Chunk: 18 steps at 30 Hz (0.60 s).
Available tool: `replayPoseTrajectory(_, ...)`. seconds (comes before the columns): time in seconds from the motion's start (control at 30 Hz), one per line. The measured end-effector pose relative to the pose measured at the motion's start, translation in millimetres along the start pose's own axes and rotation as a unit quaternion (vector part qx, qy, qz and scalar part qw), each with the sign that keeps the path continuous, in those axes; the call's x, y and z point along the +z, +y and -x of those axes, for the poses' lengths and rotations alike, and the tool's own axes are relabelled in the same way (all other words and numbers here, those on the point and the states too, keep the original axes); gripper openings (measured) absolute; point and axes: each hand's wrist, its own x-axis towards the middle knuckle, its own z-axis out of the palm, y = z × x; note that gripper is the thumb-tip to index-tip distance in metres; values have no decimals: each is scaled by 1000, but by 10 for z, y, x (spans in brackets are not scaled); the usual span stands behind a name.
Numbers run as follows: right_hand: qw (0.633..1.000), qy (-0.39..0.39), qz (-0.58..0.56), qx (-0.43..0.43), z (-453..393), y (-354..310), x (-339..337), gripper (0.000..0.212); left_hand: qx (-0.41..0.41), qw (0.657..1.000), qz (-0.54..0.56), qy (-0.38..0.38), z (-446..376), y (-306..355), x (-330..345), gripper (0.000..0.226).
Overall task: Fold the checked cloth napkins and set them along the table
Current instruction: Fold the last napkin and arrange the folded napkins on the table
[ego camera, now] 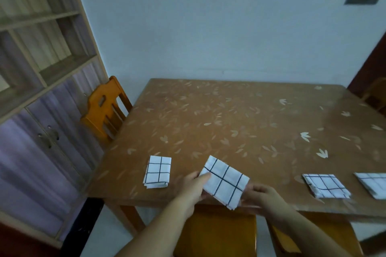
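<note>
- Four checked cloth napkins, white with dark grid lines, were in view along the near edge of the desk (240, 123).
- Held napkin (225, 181): folded to a rectangle, turned at an angle, at the near edge between both hands; whether its underside touched the desk could not be told.
- Left hand (193, 189): thumb on top of the held napkin's left corner, fingers curled beneath, pinching it.
- Right hand (261, 195): fingers curled round the held napkin's lower right edge, gripping it.
- Left napkin (157, 172): folded, lying flat on the desk, just left of the left hand and apart from it.
- Third napkin (325, 188): folded, flat on the desk, well to the right of the hands.
- Fourth napkin (373, 186): flat at the right border, partly cut off, apparently folded.
- Desk: brown top with a pale leaf pattern.
- Orange wooden chair (105, 110): pushed against the desk's left side.
- Second chair seat (215, 233): below the near edge, under the forearms.
- Shelf cabinet (41, 69): against the left wall.
</note>
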Motion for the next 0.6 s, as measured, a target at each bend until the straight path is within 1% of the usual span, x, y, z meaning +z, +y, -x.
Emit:
replayPoseTrajectory(0.07, 997, 19, -76, 23, -28, -32, 13, 31, -25, 999, 25, 11, -20, -33, 13, 14)
replayPoseTrajectory(0.13, 989, -2, -140, 48, -68, -35, 47, 39, -48, 997, 63, 17, -59, -80, 55, 12)
replayPoseTrajectory(0.17, 989, -11, -140, 47, -104, -21, 68, 37, -56, 995, 82, 20, -94, -111, 89, 12)
replayPoseTrajectory(0.2, 991, -10, -126, 41, -156, 9, 79, 32, -65, 993, 94, 20, -131, -143, 127, 13)
replayPoseTrajectory(0.23, 993, 9, -110, 37, -222, 50, 84, 30, -73, 992, 100, 18, -172, -172, 168, 14)
replayPoseTrajectory(0.3, 994, 66, -80, 33, -377, 131, 30, 29, -88, 992, 87, 11, -277, -228, 248, 16)
replayPoseTrajectory(0.4, 991, 127, -34, 21, -585, 194, -164, 23, -105, 994, 13, -2, -388, -274, 392, 8)
replayPoseTrajectory(0.5, 986, 159, 51, -21, -819, 165, -379, 15, -135, 988, -71, -9, -495, -318, 567, 3)
replayPoseTrajectory(0.6, 978, 182, 96, -32, -1137, 134, -563, 23, -166, 979, -115, -29, -574, -354, 772, 12)
